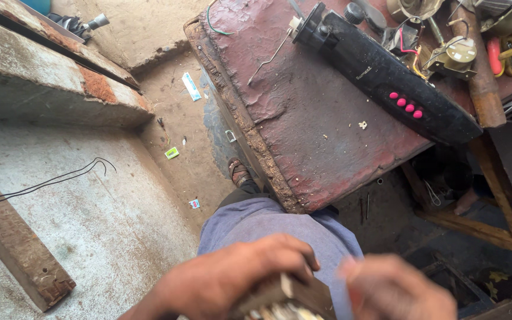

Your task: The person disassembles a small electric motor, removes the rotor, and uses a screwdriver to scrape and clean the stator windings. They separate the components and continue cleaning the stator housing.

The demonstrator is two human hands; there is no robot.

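We hold a small blocky part low over our lap, at the bottom edge of the view. Our left hand is closed over its top, fingers curled down the far side. Our right hand sits just beside it, blurred, so we cannot tell whether it grips anything. The part looks like a stack of thin metal plates with pale bits below; we judge it stiff, fairly heavy for its size and sharp-edged, best held by its flat sides. A long black casing with pink buttons lies on the worn red table ahead.
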